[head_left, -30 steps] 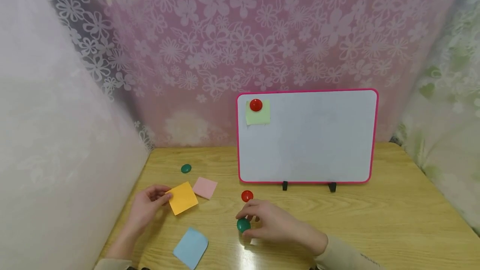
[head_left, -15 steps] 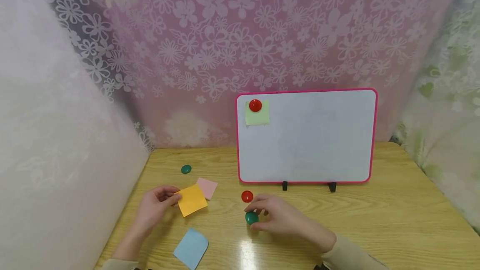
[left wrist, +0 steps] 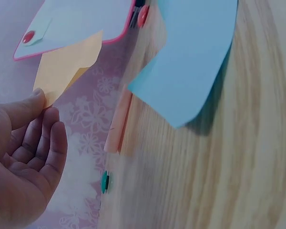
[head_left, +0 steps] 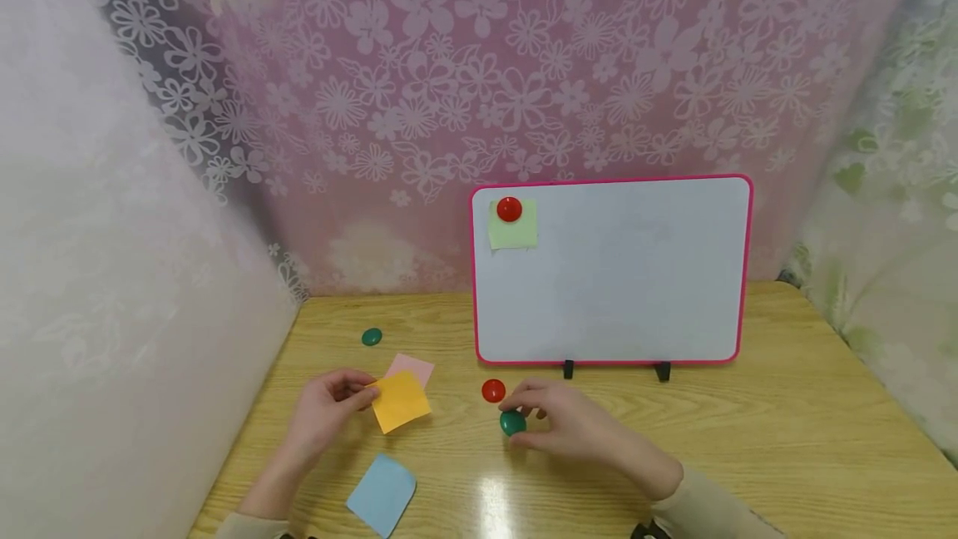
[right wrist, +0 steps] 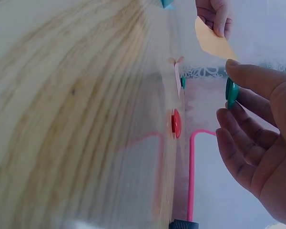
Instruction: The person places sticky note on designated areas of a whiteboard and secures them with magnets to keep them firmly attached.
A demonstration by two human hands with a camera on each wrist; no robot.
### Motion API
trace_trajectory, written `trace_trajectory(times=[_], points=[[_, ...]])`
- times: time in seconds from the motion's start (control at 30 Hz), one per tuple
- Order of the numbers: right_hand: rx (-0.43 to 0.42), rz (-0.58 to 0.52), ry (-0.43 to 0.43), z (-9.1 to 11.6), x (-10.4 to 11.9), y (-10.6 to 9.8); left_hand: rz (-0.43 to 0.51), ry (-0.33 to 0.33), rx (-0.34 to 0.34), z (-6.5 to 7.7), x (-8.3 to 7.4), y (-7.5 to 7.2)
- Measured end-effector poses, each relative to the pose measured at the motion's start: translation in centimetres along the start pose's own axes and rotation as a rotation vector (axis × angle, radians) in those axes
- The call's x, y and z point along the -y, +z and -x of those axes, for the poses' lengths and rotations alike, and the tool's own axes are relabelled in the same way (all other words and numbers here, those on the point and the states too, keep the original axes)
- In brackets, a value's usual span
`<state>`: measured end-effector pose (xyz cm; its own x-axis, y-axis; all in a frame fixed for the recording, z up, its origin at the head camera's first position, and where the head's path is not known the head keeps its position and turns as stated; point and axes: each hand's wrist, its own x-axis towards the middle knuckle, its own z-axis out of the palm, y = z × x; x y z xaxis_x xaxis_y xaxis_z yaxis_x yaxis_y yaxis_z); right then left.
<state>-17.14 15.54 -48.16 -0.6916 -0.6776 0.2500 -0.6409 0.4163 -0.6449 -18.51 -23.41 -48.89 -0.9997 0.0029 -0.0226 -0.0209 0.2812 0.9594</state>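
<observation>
My left hand point(head_left: 327, 412) pinches an orange sticky note point(head_left: 402, 403) by its left edge, between thumb and fingers. In the left wrist view the orange note point(left wrist: 66, 67) is held up off the table, its far corner curling. My right hand point(head_left: 566, 421) pinches a round green magnet point(head_left: 512, 422) between thumb and fingers; the right wrist view shows this green magnet point(right wrist: 232, 92) edge-on, above the table. Beyond the right fingertips lies a red magnet point(head_left: 493, 391). A pink sticky note point(head_left: 411, 369) is partly covered by the orange one in the head view.
A pink-framed whiteboard point(head_left: 614, 273) stands at the back on black feet. A red magnet point(head_left: 510, 210) holds a pale green note point(head_left: 526, 231) at its upper left. A blue sticky note point(head_left: 382, 494) lies in front, another green magnet point(head_left: 372, 337) at the back left.
My left hand has carried the orange note to the right, over part of the pink note. My right hand has moved the green magnet right and farther from me.
</observation>
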Motion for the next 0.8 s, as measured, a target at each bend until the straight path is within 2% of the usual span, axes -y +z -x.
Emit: trace_trajectory(times=[0.47,0.8], points=[[-0.058,0.027,0.04,1.2,-0.9,-1.4,0.004,0.026,0.046,0.0,-0.8,1.8],[-0.127,0.023,0.031,2.1,-1.1,-2.5,0.032,0.058,0.101,0.0,-1.6,3.5]])
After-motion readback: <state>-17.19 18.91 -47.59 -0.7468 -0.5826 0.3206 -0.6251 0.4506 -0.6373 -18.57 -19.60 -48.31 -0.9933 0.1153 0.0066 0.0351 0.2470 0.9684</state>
